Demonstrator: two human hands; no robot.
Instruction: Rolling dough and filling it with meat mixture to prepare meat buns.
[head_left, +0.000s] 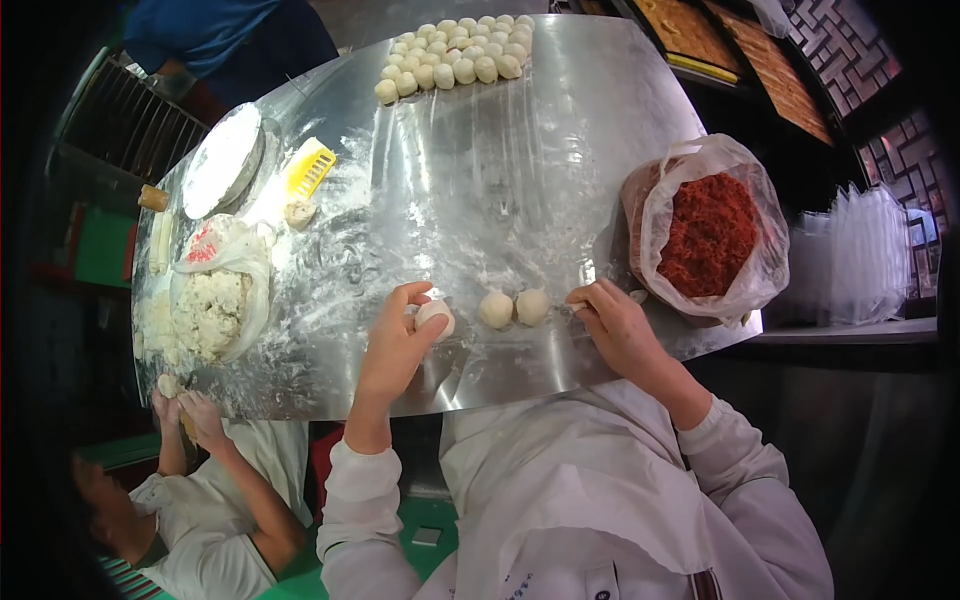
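My left hand (396, 341) curls its thumb and fingers around a pale round dough ball (436, 321) on the steel table (495, 217). Just right of it, two more dough balls, one on the left (496, 310) and one on the right (533, 307), sit side by side with nothing gripping them. Further right, my right hand (621, 330) pinches a small whitish scrap, apparently dough (576, 305), between thumb and fingertips. Close beyond that hand stands a clear plastic bag (765, 262) rolled open around a shredded dark red filling (709, 232).
Rows of dough balls (454, 52) fill the far edge. On the left lie a floury round pan (225, 161), a yellow scraper (311, 169) and bagged dough (214, 311). A co-worker's hands (191, 412) hold dough at the near left corner. Another person (232, 45) stands beyond.
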